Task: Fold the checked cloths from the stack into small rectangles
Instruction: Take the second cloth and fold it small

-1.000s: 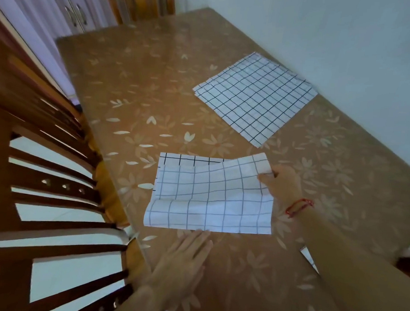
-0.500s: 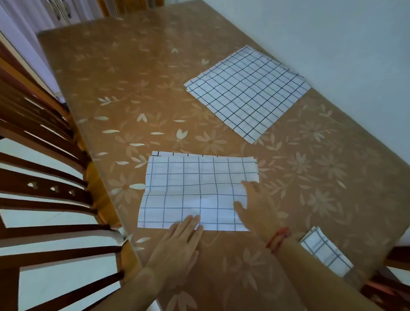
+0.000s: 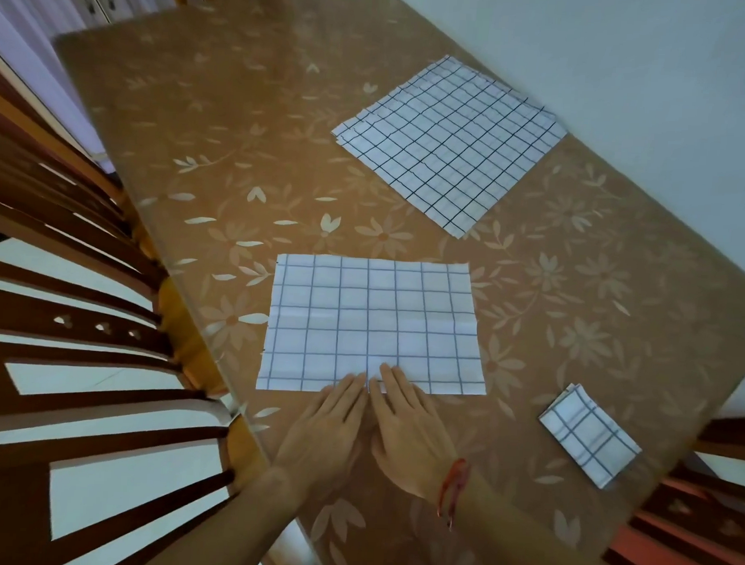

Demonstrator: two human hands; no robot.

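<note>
Floral table [image 3: 248, 157]: hands [image 3: 328, 434] flat on folded cloth [image 3: 373, 320].

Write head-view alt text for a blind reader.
A left hand and right hand press flat, side by side, on the near edge of a folded checked cloth on a floral table. A stack of checked cloths lies beyond; a small folded rectangle lies at right.

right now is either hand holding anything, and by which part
Nothing is gripped: the left hand and right hand lie flat, fingertips pressing the middle of the near edge of the folded checked cloth.
</note>
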